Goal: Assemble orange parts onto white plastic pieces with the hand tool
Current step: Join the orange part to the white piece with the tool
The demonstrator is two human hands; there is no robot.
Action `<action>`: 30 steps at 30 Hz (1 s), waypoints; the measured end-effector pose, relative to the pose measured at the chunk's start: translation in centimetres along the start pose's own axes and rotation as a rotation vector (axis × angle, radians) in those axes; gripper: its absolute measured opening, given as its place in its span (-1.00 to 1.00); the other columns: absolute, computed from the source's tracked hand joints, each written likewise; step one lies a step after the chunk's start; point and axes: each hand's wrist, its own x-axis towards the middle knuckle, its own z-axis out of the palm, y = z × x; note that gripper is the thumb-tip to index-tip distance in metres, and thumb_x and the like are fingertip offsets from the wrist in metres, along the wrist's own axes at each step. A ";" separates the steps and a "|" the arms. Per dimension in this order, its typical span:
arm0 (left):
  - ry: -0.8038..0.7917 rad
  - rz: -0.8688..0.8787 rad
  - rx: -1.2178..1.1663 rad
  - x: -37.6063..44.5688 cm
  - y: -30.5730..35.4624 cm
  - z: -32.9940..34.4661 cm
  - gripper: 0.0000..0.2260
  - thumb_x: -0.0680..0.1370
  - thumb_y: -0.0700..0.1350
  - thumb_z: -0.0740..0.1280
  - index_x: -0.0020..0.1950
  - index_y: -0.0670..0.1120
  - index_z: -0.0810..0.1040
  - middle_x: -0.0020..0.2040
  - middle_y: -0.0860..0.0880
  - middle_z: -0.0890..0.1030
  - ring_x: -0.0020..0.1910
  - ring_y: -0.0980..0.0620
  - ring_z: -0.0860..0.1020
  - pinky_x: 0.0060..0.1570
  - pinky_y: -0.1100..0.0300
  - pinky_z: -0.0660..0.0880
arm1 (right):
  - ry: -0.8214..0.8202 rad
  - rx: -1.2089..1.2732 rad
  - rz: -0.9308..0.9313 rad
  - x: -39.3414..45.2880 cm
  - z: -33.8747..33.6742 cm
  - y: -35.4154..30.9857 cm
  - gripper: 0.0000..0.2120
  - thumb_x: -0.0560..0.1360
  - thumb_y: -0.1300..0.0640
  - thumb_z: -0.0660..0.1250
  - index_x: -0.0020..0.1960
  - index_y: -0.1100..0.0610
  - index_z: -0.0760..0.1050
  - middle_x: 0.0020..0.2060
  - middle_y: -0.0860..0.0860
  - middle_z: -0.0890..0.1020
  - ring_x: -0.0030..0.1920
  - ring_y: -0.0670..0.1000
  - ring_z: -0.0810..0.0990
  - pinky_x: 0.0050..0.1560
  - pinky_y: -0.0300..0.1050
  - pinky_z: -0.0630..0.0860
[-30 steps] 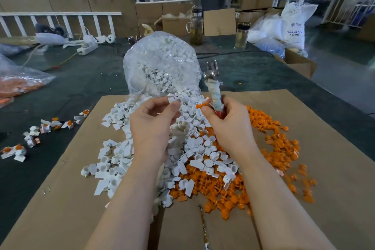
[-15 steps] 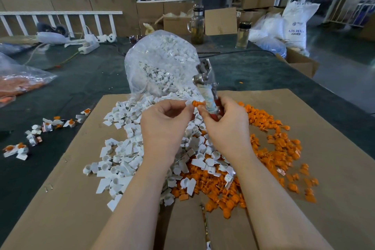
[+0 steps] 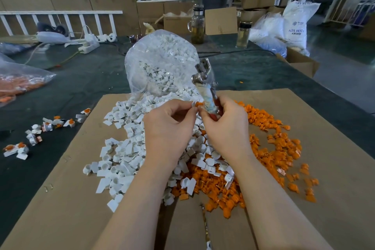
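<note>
Both hands meet above the piles: the left hand [image 3: 168,126] pinches a small white piece [image 3: 193,104] with an orange part [image 3: 199,104] at its tip, fingers and thumb curled close on it, and the right hand [image 3: 225,126] has its fingers wrapped around the taped handle of the hand tool [image 3: 205,85], while its thumb and first finger reach to the same small pair. The metal head of the tool points up and away, not at the parts. I judge that the orange part is only being seated by fingers now and the pressing is not yet done. The risk is that the tiny pair slips from the pinch, because the right hand must both hold the tool and guide, and it would fall into the white pile [image 3: 125,148] or the orange pile [image 3: 269,142] on the cardboard sheet [image 3: 324,168] and be lost among them. A crooked seating could also jam when pressed.
</note>
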 end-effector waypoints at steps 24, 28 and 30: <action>0.075 -0.263 -0.430 1.3 -0.9 -0.9 -0.91 0.47 -0.25 0.50 -0.18 -0.09 0.65 -0.31 -0.03 0.70 -0.27 0.00 0.69 -0.20 0.25 0.59 | -0.450 0.212 0.220 0.9 -2.2 0.2 -0.90 0.45 0.23 0.40 -0.04 0.16 0.59 -0.14 0.12 0.65 -0.09 0.08 0.62 -0.02 0.10 0.55; 0.087 -0.253 -0.473 1.5 -0.9 -1.1 -0.90 0.47 -0.27 0.49 -0.18 -0.11 0.64 -0.34 -0.01 0.68 -0.30 0.03 0.67 -0.22 0.27 0.59 | -0.528 0.165 0.182 0.8 -2.3 0.2 -0.88 0.46 0.22 0.39 -0.03 0.24 0.57 -0.10 0.27 0.61 -0.09 0.27 0.58 0.00 0.28 0.50; 0.094 -0.250 -0.491 1.5 -0.9 -1.1 -0.90 0.47 -0.29 0.48 -0.17 -0.12 0.63 -0.35 0.00 0.68 -0.32 0.04 0.67 -0.22 0.28 0.58 | -0.572 0.159 0.183 0.8 -2.4 0.1 -0.86 0.47 0.20 0.40 -0.01 0.23 0.56 -0.10 0.25 0.62 -0.09 0.26 0.59 0.01 0.29 0.51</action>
